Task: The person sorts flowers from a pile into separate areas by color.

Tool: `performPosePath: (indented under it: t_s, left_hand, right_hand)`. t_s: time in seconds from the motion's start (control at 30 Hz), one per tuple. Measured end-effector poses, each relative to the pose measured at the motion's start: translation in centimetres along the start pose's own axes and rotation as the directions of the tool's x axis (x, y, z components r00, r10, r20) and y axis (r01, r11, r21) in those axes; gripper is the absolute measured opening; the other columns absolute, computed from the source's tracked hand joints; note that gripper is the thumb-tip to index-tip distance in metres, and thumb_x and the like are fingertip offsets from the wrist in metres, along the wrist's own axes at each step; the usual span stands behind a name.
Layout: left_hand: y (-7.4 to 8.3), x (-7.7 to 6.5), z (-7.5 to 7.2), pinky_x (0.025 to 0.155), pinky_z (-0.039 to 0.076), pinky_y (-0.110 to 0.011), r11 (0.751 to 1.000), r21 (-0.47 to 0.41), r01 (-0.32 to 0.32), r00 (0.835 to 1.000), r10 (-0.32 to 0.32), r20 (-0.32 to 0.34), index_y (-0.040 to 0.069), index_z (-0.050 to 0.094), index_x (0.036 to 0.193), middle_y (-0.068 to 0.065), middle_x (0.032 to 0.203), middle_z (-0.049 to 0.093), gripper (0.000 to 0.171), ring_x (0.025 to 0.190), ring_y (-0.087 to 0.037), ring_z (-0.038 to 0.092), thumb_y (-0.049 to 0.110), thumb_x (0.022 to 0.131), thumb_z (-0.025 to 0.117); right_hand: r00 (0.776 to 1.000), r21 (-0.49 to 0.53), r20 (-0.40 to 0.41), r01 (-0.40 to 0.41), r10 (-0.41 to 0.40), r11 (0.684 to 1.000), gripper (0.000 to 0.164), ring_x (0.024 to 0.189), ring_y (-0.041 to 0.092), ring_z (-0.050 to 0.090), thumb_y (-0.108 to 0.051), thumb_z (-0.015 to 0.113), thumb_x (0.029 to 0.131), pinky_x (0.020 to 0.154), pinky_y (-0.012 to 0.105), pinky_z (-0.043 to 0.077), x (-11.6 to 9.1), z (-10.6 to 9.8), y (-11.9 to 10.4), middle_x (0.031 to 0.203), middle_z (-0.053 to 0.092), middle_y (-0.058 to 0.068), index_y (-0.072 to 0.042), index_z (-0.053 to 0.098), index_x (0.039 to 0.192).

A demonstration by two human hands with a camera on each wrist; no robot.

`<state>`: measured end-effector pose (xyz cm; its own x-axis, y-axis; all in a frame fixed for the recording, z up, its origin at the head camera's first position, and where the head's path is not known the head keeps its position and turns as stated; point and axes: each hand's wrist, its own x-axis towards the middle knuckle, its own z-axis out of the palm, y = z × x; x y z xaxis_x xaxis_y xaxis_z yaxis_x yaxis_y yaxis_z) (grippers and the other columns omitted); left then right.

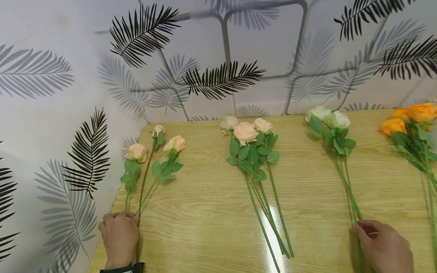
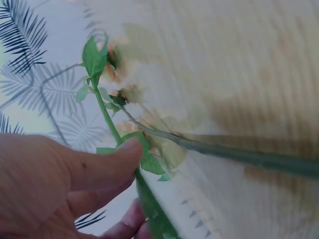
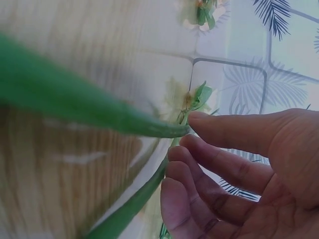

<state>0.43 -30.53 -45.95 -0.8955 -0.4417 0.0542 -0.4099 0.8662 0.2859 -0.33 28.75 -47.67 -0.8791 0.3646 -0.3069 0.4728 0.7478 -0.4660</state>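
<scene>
Three peach roses with long green stems lie at the table's left end; one rose (image 1: 137, 152) is leftmost. My left hand (image 1: 119, 236) is at their lower stems. In the left wrist view its thumb and fingers pinch one green stem (image 2: 108, 119), while a second stem (image 2: 239, 154) runs apart from the hand. White roses (image 1: 327, 118) lie to the right, stems crossing low down. My right hand (image 1: 387, 244) pinches a white rose stem between thumb and fingertips. Close up, stems (image 3: 84, 107) reach the fingertips of that hand (image 3: 234, 169).
Between the hands lies a bunch of peach roses (image 1: 246, 132) with its stems toward me. Orange roses (image 1: 421, 113) are at the far right. The wooden table (image 1: 191, 227) meets a leaf-patterned wall (image 1: 205, 45) behind and at the left.
</scene>
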Motion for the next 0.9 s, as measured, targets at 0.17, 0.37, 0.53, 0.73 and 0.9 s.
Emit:
performPosePath:
  t_s: [0.17, 0.37, 0.53, 0.73, 0.9]
  left_hand:
    - [0.7, -0.2, -0.2, 0.097, 0.049, -0.071, 0.998, -0.038, 0.049, 0.989, -0.054, -0.14, -0.01, 0.083, 0.098, -0.039, 0.106, 0.073, 0.014, 0.106, -0.058, 0.063, 0.004, 0.098, 0.085]
    - [1.4, -0.7, -0.4, 0.096, 0.05, -0.077, 0.991, -0.057, 0.121, 0.967, -0.131, -0.219, -0.008, 0.083, 0.102, -0.039, 0.115, 0.069, 0.017, 0.107, -0.062, 0.062, 0.009, 0.101, 0.085]
    - [1.7, -0.8, -0.4, 0.104, 0.046, -0.079, 0.984, -0.09, 0.152, 0.952, -0.171, -0.253, -0.008, 0.083, 0.103, -0.036, 0.117, 0.065, 0.017, 0.111, -0.063, 0.058, 0.008, 0.104, 0.081]
    - [1.5, -0.6, -0.4, 0.086, 0.053, -0.071, 0.981, -0.137, 0.135, 0.959, -0.164, -0.232, -0.006, 0.084, 0.105, -0.032, 0.11, 0.066, 0.014, 0.099, -0.056, 0.064, 0.008, 0.104, 0.08]
    - [1.4, -0.7, -0.5, 0.078, 0.057, -0.074, 0.977, -0.141, 0.161, 0.968, -0.184, -0.17, -0.007, 0.083, 0.109, -0.033, 0.105, 0.065, 0.019, 0.099, -0.058, 0.068, 0.01, 0.109, 0.075]
  right_hand:
    - [1.0, 0.006, -0.014, 0.0, 0.0, 1.0, 0.04, 0.102, 0.052, 0.076, -0.024, 0.073, 0.112, 0.086, 0.063, 0.059, -0.1, -0.1, 0.1, 0.113, 0.08, 0.032, 0.012, 0.073, 0.129]
    - [0.999, 0.03, -0.035, -0.01, 0.011, 1.0, 0.037, 0.103, 0.051, 0.076, -0.021, 0.071, 0.113, 0.083, 0.061, 0.058, -0.3, -0.2, 0.0, 0.115, 0.079, 0.031, 0.011, 0.073, 0.13]
    - [0.997, 0.041, -0.073, -0.007, 0.01, 0.999, 0.034, 0.1, 0.05, 0.076, -0.02, 0.072, 0.112, 0.076, 0.054, 0.059, -0.5, -0.3, -0.3, 0.114, 0.079, 0.031, 0.011, 0.075, 0.127]
    - [0.993, 0.061, -0.116, -0.016, 0.023, 0.998, 0.031, 0.098, 0.05, 0.076, -0.018, 0.073, 0.111, 0.068, 0.046, 0.055, -0.8, -0.2, -0.3, 0.112, 0.079, 0.032, 0.011, 0.076, 0.121]
    - [0.994, 0.07, -0.108, -0.017, 0.025, 0.997, 0.033, 0.098, 0.049, 0.077, -0.021, 0.072, 0.112, 0.069, 0.046, 0.056, -0.9, -0.3, -0.1, 0.114, 0.079, 0.031, 0.01, 0.077, 0.121]
